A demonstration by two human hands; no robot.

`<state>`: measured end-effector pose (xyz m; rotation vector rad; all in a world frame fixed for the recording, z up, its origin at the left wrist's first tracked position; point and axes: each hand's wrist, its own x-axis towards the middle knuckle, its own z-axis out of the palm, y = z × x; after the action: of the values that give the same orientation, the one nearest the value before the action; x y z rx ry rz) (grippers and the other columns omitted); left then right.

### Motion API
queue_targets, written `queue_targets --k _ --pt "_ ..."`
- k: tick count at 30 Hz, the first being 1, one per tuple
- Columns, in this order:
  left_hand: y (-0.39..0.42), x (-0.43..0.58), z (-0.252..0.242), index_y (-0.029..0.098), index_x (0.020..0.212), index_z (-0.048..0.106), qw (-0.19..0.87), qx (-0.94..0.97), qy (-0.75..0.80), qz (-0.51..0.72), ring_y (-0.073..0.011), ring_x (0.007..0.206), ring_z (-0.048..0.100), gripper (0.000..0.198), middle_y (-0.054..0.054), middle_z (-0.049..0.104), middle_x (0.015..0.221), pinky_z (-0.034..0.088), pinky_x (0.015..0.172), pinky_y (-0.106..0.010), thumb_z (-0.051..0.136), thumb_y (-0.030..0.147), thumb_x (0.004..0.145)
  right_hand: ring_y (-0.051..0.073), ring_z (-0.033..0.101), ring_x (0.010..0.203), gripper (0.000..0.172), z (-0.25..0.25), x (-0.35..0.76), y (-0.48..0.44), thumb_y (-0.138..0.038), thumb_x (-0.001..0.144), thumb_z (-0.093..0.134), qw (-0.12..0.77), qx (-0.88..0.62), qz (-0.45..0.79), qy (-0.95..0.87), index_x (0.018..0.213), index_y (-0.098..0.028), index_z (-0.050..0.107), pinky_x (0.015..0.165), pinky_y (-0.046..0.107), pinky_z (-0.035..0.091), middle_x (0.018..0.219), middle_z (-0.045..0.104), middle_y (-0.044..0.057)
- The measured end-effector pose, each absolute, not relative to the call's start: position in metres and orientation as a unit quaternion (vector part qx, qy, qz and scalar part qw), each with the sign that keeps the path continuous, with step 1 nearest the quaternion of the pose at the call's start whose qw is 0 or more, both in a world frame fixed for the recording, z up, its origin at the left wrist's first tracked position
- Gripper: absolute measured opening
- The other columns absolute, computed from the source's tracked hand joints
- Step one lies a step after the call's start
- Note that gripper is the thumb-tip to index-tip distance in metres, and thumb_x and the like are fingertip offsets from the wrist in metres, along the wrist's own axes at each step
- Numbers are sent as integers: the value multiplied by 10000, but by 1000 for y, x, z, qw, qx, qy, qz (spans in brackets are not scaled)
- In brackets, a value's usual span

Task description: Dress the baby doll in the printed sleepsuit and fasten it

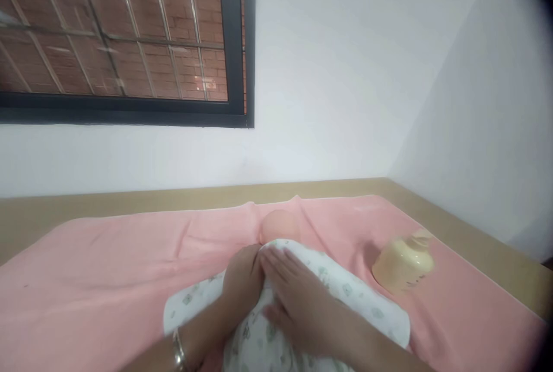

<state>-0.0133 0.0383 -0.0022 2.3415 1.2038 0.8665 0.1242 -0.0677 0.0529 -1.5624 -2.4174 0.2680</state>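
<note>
A white baby garment with small green-grey prints lies spread with its sleeves out to both sides. Beyond its neckline shows a smooth, round, skin-toned doll head; the rest of the body is covered. My left hand, with a silver bangle at the wrist, is closed on the garment near the neckline, its fingertips partly hidden. My right hand lies across the garment's chest with fingers stretched out, their tips touching the left hand. It is slightly blurred.
A pink cloth with several creases covers much of the wooden surface. At the right a cream, rounded bottle stands tilted in view. Behind are a white wall and a dark-framed window with metal bars.
</note>
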Motion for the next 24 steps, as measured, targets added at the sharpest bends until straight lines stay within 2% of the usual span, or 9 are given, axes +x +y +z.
queue_targets --k 3,6,9,12,16,19,21,24 --pt "37 -12 -1 206 820 595 183 816 452 309 -197 754 554 375 -48 639 806 417 718 -346 258 337 923 283 72 1387 707 51 125 -69 -524 911 287 120 -619 89 -771 1450 -80 178 1136 453 133 1506 79 117" --pt "37 -13 -2 202 815 596 187 820 444 308 -199 761 552 394 -53 639 815 418 733 -354 247 348 927 351 12 1375 793 48 122 -73 -579 863 374 105 -603 93 -785 1446 -73 192 1124 518 105 1502 43 132" --pt "39 -14 -3 199 821 585 195 830 422 309 -199 776 556 366 -55 639 835 420 737 -352 256 323 923 289 23 1389 727 53 123 -70 -559 892 327 116 -540 99 -828 1459 -134 163 1139 488 55 1513 74 72" --pt "38 -13 0 206 825 580 194 829 424 309 -197 770 562 351 -49 640 832 423 717 -344 262 318 921 211 89 1393 634 56 126 -63 -499 935 240 140 -557 98 -812 1460 -152 164 1152 414 82 1511 146 51" --pt "38 -12 2 204 823 595 186 821 446 303 -201 767 562 380 -50 645 823 427 735 -360 258 350 925 271 51 1391 693 46 119 -70 -534 914 288 157 -623 80 -762 1451 -106 195 1141 453 119 1512 98 103" --pt "40 -14 -3 199 844 600 181 825 439 307 -202 796 570 382 -60 651 863 433 756 -368 255 339 925 306 31 1386 757 43 114 -75 -557 878 371 148 -586 84 -792 1449 -91 198 1141 477 81 1510 86 118" --pt "41 -15 -5 195 849 599 178 834 418 313 -202 810 575 372 -69 653 888 435 760 -363 254 313 922 278 52 1390 742 48 118 -72 -555 879 370 141 -537 93 -826 1440 -90 231 1149 446 57 1509 117 113" --pt "39 -15 -2 200 832 590 189 837 406 315 -193 796 569 373 -57 648 867 436 753 -351 246 306 926 222 109 1390 643 58 129 -63 -514 906 333 147 -530 95 -829 1401 -103 333 1154 384 89 1503 190 94"
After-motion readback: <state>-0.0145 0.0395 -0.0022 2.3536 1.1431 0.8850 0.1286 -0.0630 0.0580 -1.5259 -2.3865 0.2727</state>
